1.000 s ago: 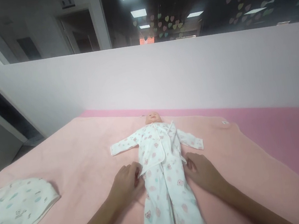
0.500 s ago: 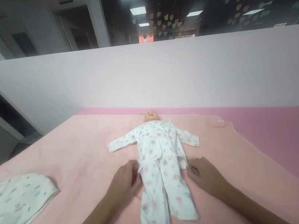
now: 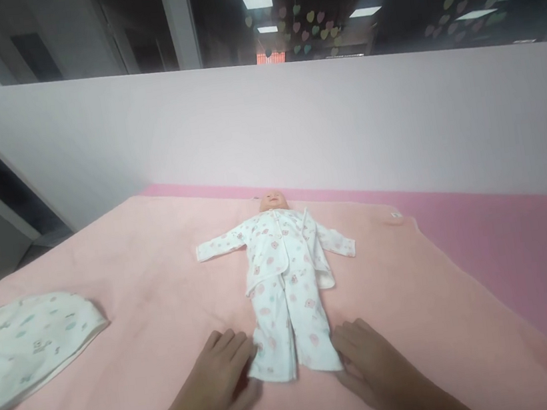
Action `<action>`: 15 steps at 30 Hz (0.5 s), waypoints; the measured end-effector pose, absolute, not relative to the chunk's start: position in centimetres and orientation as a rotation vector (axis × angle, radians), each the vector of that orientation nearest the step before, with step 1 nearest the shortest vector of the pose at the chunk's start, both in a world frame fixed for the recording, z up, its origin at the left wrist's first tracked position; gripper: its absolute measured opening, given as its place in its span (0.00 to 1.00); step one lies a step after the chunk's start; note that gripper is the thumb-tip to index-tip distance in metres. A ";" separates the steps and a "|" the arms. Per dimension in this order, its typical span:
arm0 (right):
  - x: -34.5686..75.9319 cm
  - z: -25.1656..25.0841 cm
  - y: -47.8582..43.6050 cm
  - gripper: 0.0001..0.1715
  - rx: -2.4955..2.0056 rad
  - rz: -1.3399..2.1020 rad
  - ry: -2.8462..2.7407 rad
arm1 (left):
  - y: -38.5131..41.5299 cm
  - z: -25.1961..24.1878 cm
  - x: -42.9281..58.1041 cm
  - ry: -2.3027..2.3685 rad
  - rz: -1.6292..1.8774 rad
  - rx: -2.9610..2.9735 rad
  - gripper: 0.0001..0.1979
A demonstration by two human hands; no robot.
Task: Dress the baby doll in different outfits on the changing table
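Observation:
A baby doll (image 3: 274, 201) lies on its back, its head toward the wall. It wears a white printed jacket (image 3: 269, 246) and matching trousers (image 3: 272, 326). The jacket's sleeves stretch out to both sides, and its right front hangs a little apart from the body. My left hand (image 3: 225, 373) has its fingers curled at the outer edge of the left trouser leg, near the hem. Opposite it, my right hand (image 3: 369, 360) is curled at the outer edge of the right leg's hem. Both sets of fingertips are partly hidden against the cloth.
A peach blanket (image 3: 150, 261) covers the pink mat (image 3: 504, 235) beneath the doll. To the left lies a white printed cloth item (image 3: 40, 343) with a rounded end. Behind stands a white wall (image 3: 293, 122) below dark windows with heart stickers (image 3: 315, 24).
Both hands have moved from the jacket's lower edges down to the trouser hems. The camera view has tilted down, so the doll and clothes appear higher.

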State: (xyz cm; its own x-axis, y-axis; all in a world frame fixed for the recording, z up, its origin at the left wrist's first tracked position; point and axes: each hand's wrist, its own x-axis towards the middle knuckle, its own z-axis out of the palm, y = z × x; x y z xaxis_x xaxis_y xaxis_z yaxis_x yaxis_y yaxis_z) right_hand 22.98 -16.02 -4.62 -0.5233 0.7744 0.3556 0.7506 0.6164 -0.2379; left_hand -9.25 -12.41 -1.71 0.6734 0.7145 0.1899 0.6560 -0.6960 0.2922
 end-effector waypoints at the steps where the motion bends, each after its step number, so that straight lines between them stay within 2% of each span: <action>1: 23.0 -4.3 -16.1 0.12 -1.201 0.072 -2.424 | -12.5 -1.6 -9.1 1.097 0.435 2.704 0.06; 7: 23.5 -1.7 -18.8 0.22 -1.170 0.059 -2.332 | -14.1 -0.6 -9.3 1.044 0.568 2.852 0.06; 15: 24.0 -4.2 -19.4 0.14 -1.298 -0.013 -2.428 | -15.5 -1.9 -8.7 1.182 0.490 2.914 0.07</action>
State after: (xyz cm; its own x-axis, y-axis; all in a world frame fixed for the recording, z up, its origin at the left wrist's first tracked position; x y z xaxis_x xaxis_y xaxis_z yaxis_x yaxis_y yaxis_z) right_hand 24.00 -19.44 -4.25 -0.4979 0.7987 0.3380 0.8022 0.5722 -0.1706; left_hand -8.75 -15.52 -1.90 0.6767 0.6737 0.2971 0.6863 -0.7233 0.0769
